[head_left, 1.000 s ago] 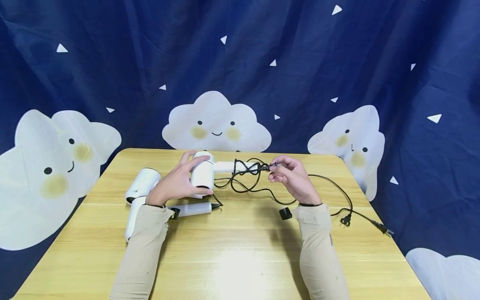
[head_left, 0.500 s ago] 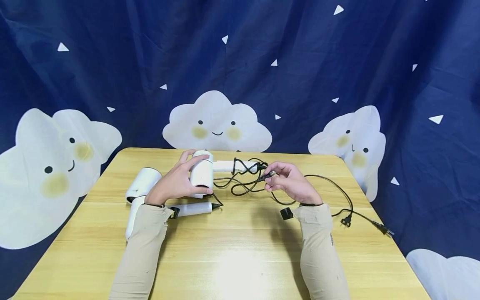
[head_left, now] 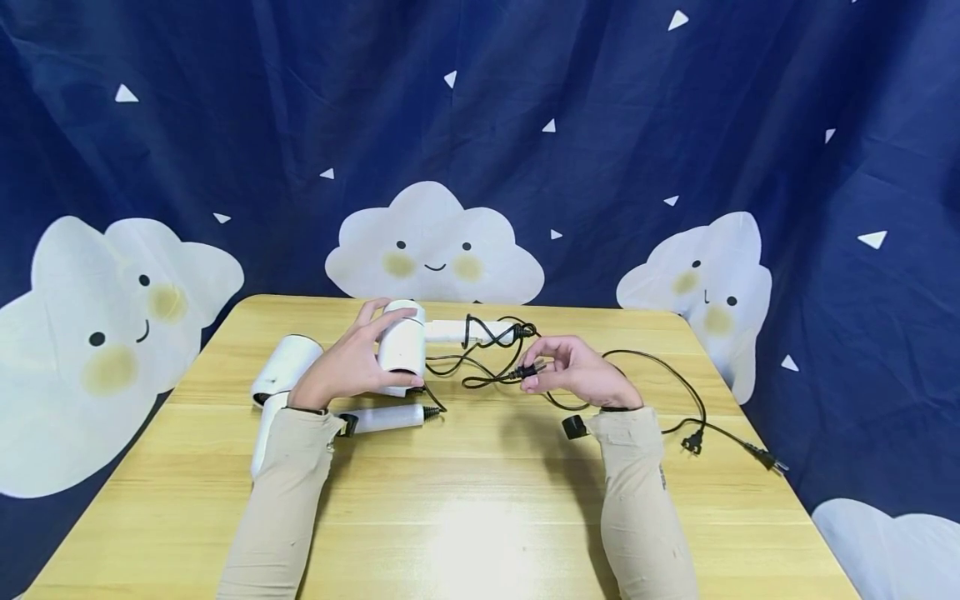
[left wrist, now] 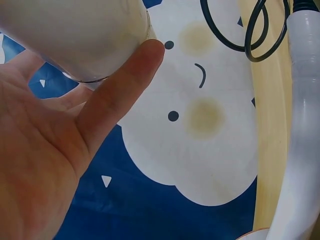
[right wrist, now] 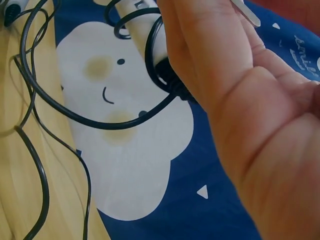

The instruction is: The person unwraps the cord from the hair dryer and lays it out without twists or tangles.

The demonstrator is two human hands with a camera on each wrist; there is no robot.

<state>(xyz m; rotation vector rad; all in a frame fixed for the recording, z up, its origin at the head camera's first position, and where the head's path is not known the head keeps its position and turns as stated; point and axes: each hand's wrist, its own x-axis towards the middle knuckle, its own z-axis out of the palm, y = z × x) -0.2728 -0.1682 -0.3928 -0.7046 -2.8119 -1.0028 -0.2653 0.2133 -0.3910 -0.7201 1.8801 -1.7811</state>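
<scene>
My left hand (head_left: pixel 348 358) grips the barrel of a white hair dryer (head_left: pixel 402 346), thumb and fingers spread round it. Its handle (head_left: pixel 450 332) points right, with black cord looped about it. In the left wrist view the barrel (left wrist: pixel 80 30) fills the top left, the thumb along its edge. My right hand (head_left: pixel 581 371) pinches a black plug (head_left: pixel 531 369) between thumb and fingers, in front of the handle's end. A flat metal prong (right wrist: pixel 247 12) shows past the fingers in the right wrist view, where the palm hides most of the plug.
More white hair dryers lie at the left: one barrel (head_left: pixel 287 367) beside my left wrist, and a handle (head_left: pixel 386 417) below my left hand. At the right, two black plugs (head_left: pixel 692 440) on cords lie on the wooden table (head_left: pixel 480 483). A blue curtain (head_left: pixel 480 100) hangs behind.
My right hand has moved the plug down and slightly left, away from the handle's end, its cord loop shifting with it. The left hand holds the hair dryer almost still.
</scene>
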